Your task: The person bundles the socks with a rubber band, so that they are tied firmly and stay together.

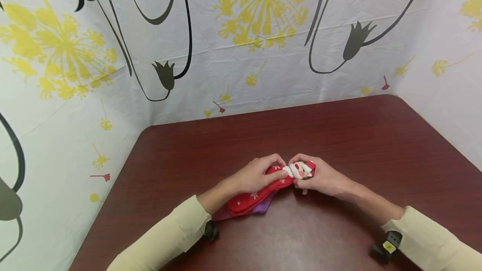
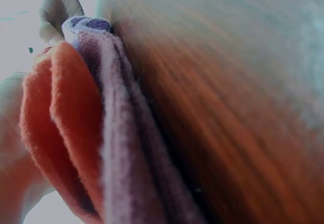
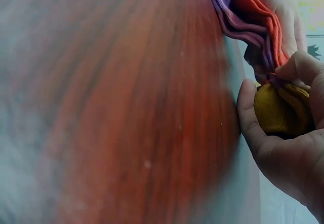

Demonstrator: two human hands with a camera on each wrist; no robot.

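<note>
A red sock with white snowflakes lies over a purple sock near the middle of the table. My left hand pinches the red sock at its bunched white part. Close beside it, my right hand holds the bunched end, which carries a white, red and pink pattern. In the right wrist view, a mustard-yellow part of the bundle sits between the right thumb and fingers. The left wrist view shows the red layers alongside the purple ones.
The socks lie on a dark red-brown wooden table. A white sheet with yellow and grey flower prints hangs behind it and at both sides. Dark devices are strapped at the left wrist and right wrist.
</note>
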